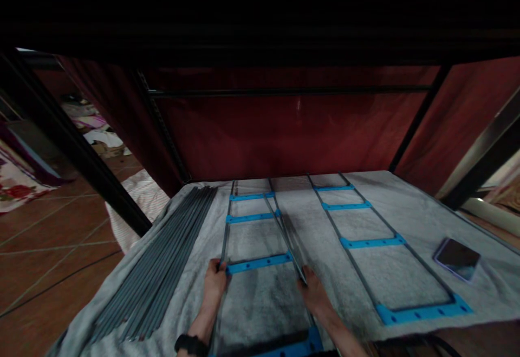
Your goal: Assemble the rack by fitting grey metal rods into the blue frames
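Note:
My left hand (214, 281) grips the left grey rail of a ladder-like frame (260, 238) with blue cross pieces, right at the left end of a blue rung (259, 263). My right hand (312, 291) holds the near end of a loose grey rod (286, 240) lying along the frame's right rail. A black watch (190, 343) sits on my left wrist. Everything lies on a grey-white cloth (406, 200) over a table.
A bundle of several grey rods (162, 270) lies along the cloth's left side. A second blue-runged frame (374, 240) lies to the right, with a phone (457, 258) beyond it. Black shelf posts (73, 145) and a red curtain (284, 129) stand behind.

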Available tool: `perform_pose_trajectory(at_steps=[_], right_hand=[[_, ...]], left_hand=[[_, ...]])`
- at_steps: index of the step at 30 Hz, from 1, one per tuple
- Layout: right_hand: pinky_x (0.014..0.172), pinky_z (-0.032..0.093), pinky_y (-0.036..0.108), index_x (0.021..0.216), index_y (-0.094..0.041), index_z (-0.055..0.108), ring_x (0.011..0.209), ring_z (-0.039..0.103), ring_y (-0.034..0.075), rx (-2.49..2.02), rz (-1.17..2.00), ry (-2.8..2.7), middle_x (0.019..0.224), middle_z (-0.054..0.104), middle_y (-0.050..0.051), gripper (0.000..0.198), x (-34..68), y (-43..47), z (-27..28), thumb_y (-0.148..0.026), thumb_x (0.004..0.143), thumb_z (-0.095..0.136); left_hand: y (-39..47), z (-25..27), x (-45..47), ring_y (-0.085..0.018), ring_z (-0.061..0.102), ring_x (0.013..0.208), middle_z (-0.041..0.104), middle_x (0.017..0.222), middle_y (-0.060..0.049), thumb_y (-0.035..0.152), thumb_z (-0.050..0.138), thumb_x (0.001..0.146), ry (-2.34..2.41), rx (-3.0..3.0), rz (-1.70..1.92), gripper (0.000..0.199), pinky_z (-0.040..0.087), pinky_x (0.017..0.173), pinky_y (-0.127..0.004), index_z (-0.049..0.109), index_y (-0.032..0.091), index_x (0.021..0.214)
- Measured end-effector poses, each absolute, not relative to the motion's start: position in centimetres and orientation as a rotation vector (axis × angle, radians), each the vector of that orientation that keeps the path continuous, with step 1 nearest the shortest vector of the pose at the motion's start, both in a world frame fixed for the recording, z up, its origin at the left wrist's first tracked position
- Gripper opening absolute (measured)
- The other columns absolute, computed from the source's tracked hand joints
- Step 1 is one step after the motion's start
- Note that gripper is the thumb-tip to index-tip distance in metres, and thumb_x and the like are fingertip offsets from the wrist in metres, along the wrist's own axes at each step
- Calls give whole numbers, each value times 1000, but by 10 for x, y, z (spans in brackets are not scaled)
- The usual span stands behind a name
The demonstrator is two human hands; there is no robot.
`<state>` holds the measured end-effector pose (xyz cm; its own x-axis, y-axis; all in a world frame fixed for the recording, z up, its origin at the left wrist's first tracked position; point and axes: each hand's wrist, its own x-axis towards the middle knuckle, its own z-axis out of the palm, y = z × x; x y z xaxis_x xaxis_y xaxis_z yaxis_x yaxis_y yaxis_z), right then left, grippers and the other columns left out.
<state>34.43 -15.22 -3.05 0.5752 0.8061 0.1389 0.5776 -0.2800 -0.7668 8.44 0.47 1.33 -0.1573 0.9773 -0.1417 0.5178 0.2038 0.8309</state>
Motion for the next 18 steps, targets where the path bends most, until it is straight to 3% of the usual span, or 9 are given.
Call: perform_pose_trajectory(at_steps=[2, 6, 12, 16, 18], right_hand=[[91, 53, 41, 100, -20, 68, 99, 70, 30, -1932, 432, -1112, 103, 74, 14, 30, 343, -161, -23, -29, 78, 50], [79, 54, 37, 89, -23, 64, 84, 69, 26, -1857, 634, -1176, 87, 73, 8, 26, 332, -184, -7, -42, 82, 48], [66, 48, 32, 72, -24, 59, 66, 64, 21, -1792, 646, -1044, 67, 67, 4, 33, 346, -195, 24, -53, 85, 47], [44, 33, 24, 63, -22, 54, 42, 43, 11, -1610, 712, -801, 44, 44, -6, 34, 386, -180, 74, -53, 74, 62], [35, 19, 22, 75, -20, 60, 33, 27, 7, -1466, 821, -624, 42, 38, -11, 33, 409, -171, 107, -51, 70, 66]], left_hand=[[2, 19, 81, -16, 52, 45, 54, 58, 3, 32, 44, 83, 1728, 1329, 885, 25, 41, 49, -28, 56, 16, 99], [-4, 33, 63, -14, 43, 39, 46, 53, 6, 43, 48, 79, 1673, 1257, 875, 40, 34, 44, -27, 58, 15, 106], [-35, 21, 57, -15, 50, 48, 56, 61, 0, 51, 50, 75, 1673, 1196, 848, 53, 39, 47, -27, 64, 12, 109], [-51, 2, 68, -21, 62, 65, 68, 77, -7, 52, 52, 76, 1686, 1250, 879, 53, 47, 55, -30, 67, 12, 107], [-56, -6, 70, -24, 68, 78, 72, 86, -11, 49, 50, 78, 1692, 1313, 884, 49, 51, 63, -31, 68, 13, 106]])
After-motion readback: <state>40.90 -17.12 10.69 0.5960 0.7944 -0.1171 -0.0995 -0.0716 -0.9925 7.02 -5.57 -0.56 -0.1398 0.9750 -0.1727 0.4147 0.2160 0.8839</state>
